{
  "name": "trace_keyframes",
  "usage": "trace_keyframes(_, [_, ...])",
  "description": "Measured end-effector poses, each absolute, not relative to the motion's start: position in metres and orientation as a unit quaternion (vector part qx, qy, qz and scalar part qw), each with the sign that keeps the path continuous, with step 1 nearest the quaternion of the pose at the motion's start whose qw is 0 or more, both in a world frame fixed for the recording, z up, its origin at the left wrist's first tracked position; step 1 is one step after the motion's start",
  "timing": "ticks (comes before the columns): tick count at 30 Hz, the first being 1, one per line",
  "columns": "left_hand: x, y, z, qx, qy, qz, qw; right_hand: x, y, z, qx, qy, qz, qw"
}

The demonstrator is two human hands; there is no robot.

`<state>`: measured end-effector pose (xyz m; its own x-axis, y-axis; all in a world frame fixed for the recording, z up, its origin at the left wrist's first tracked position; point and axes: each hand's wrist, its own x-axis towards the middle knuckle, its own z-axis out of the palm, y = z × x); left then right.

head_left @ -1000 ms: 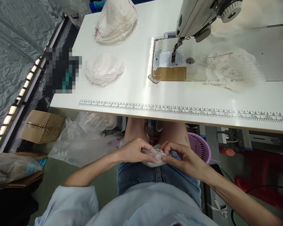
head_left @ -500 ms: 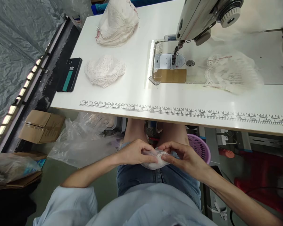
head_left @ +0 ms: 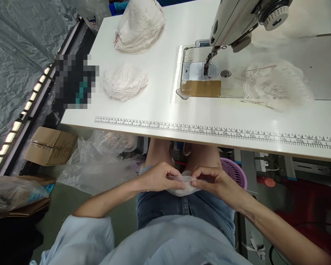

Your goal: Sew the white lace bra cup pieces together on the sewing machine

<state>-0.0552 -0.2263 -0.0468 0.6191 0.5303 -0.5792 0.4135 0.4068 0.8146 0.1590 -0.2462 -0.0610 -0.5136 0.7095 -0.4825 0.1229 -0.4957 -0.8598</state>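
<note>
Over my lap, a small piece of sheer white fabric [head_left: 185, 188] is stretched between both hands. My left hand [head_left: 162, 179] pinches its left side between thumb and fingers. At the right side, my right hand [head_left: 211, 179] grips the cloth with thumb and forefinger. Above my hands on the white table lie a white lace piece [head_left: 126, 82], a stack of white lace pieces [head_left: 140, 27] with red thread ends, and another sheer lace piece [head_left: 276, 86] right of the needle.
A sewing machine [head_left: 234, 25] stands over the table, its needle plate [head_left: 194, 71] in the middle. A printed ruler [head_left: 217, 131] runs along the front edge. Below are a cardboard box [head_left: 50, 146], clear plastic bags [head_left: 99, 169] and a purple basket [head_left: 234, 173].
The fabric has been turned slightly in my fingers, its lacy part showing less. My right fingers have shifted their hold a little. The view has moved slightly left.
</note>
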Motion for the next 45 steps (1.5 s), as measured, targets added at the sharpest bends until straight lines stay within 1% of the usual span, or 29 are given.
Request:
trace_keyframes(5, [-0.059, -0.221, -0.047, 0.495, 0.424, 0.025, 0.758, 0.165, -0.246, -0.067, -0.419, -0.406, 0.788, 0.196])
trace_keyframes(8, [-0.062, -0.219, -0.046, 0.486, 0.406, 0.012, 0.774, 0.169, -0.247, -0.071, -0.414, -0.393, 0.803, 0.174])
trace_keyframes(11, [-0.064, -0.218, -0.047, 0.48, 0.393, 0.009, 0.784, 0.173, -0.249, -0.076, -0.405, -0.384, 0.811, 0.174])
trace_keyframes(21, [-0.066, -0.217, -0.051, 0.454, 0.39, 0.002, 0.801, 0.179, -0.251, -0.083, -0.422, -0.403, 0.79, 0.188])
trace_keyframes(34, [-0.066, -0.213, -0.053, 0.463, 0.363, 0.021, 0.808, 0.178, -0.252, -0.09, -0.418, -0.399, 0.781, 0.239])
trace_keyframes(45, [-0.062, -0.203, -0.044, 0.473, 0.37, -0.001, 0.799, 0.179, -0.246, -0.087, -0.422, -0.41, 0.775, 0.229])
